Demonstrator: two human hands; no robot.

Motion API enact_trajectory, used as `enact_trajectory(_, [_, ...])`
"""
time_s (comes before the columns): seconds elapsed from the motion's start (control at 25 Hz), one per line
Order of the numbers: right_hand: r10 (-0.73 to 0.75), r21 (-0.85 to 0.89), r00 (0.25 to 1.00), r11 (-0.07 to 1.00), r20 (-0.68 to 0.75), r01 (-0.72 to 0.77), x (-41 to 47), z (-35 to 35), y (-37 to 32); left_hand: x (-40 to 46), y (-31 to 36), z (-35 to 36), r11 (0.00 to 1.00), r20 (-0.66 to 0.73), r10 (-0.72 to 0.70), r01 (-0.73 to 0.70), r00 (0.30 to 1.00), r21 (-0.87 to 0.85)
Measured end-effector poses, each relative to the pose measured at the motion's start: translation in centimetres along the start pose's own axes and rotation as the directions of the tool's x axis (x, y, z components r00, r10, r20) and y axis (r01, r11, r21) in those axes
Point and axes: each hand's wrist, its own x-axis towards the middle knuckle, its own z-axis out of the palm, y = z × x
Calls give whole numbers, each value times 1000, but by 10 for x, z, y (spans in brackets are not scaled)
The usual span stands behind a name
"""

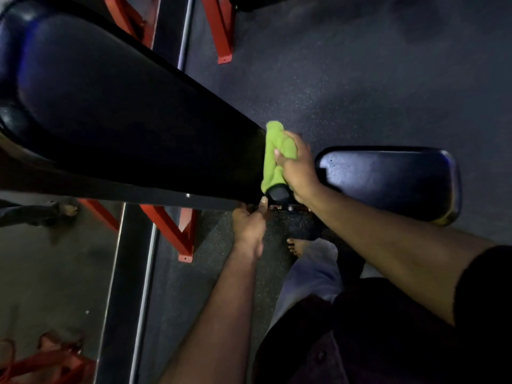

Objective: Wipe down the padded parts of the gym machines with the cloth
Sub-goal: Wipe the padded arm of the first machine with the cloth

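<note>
- A green cloth (274,156) is pressed against the lower end edge of the long black backrest pad (133,128), where that pad stops just short of the seat pad (388,181).
- The cloth is grasped by the right hand (297,169): the thumb lies across its front and the fingers are curled over its upper part.
- The cloth hangs bunched along the pad's end, with its bottom touching a small black rounded part (278,193) of the frame.
- The underside corner of the backrest pad is held by the left hand (249,221), with the thumb pointed up against the edge; its fingers are curled round the rim, though they are partly hidden in shadow.
- The seat pad is seen to the right of the right hand, apart from the backrest, with light reflected on its surface.
- Red frame legs (180,231) are seen below and behind the backrest, standing on the dark speckled floor (332,79).
- A bare foot (297,246) is seen on the floor below the hands.
</note>
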Motion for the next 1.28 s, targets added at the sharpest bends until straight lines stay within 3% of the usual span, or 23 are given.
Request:
enact_trajectory(0.12, [-308,-11,946,950,100,311,-15,12,-32,-13,3,0,996,22,40,-38,999,-86])
enact_trajectory(0.2, [-385,-64,907,914,173,400,-45,9,-14,-21,6,-4,994,19,106,-105,994,-12])
enact_trajectory(0.24, [-353,-90,924,925,149,369,-51,5,-1,-24,7,-8,990,8,137,-137,991,19])
enact_trajectory(0.36, [9,30,999,1000,-39,-8,-28,12,-22,-18,9,-14,984,-38,180,-179,983,21])
enact_trajectory(0.4, [-6,87,1000,996,-27,9,-24,18,-42,-19,12,-15,984,-45,179,-179,983,9])
enact_trajectory(0.44, [-135,80,991,988,10,134,-26,24,-56,-18,13,-15,984,-50,175,-176,983,-17])
enact_trajectory(0.52, [-399,47,904,917,156,397,-48,28,-68,-23,16,-16,981,-43,179,-182,983,-68])
enact_trajectory(0.56, [-454,21,867,888,206,459,-57,24,-61,-27,17,-17,979,-33,194,-196,980,-56])
enact_trajectory(0.64, [-382,-71,903,913,197,402,-60,12,-33,-35,22,-22,976,-18,217,-218,976,-28])
enact_trajectory(0.72, [-156,-105,986,981,65,162,-42,10,-38,-30,22,-26,974,-27,223,-224,974,-23])
enact_trajectory(0.76, [-108,-61,994,992,27,109,-33,14,-54,-27,23,-26,976,-30,214,-215,976,-37])
enact_trajectory(0.8, [-149,-13,988,989,34,150,-31,20,-73,-25,23,-26,977,-39,201,-204,979,-60])
enact_trajectory(0.84, [-285,20,956,958,69,284,-34,28,-90,-25,22,-24,979,-51,184,-188,982,-82])
enact_trajectory(0.92, [-540,31,822,838,181,544,-62,36,-106,-34,24,-21,968,-77,195,-204,978,-143])
enact_trajectory(1.0, [-632,-25,726,749,271,662,-81,30,-86,-45,29,-25,948,-100,219,-236,970,-214])
enact_trajectory(1.04, [-613,-72,737,753,285,654,-82,24,-69,-47,32,-31,936,-98,254,-270,962,-225])
enact_trajectory(1.08, [-546,-105,799,805,251,584,-75,19,-56,-47,35,-38,930,-103,298,-313,949,-193])
enact_trajectory(1.16, [-292,-89,951,950,98,301,-59,20,-70,-44,43,-48,926,-131,335,-351,933,-136])
enact_trajectory(1.2, [-225,-43,972,973,70,228,-51,26,-92,-44,49,-52,921,-163,334,-358,928,-152])
enact_trajectory(1.28, [-388,27,913,922,127,387,-49,42,-147,-47,65,-54,893,-227,359,-403,905,-198])
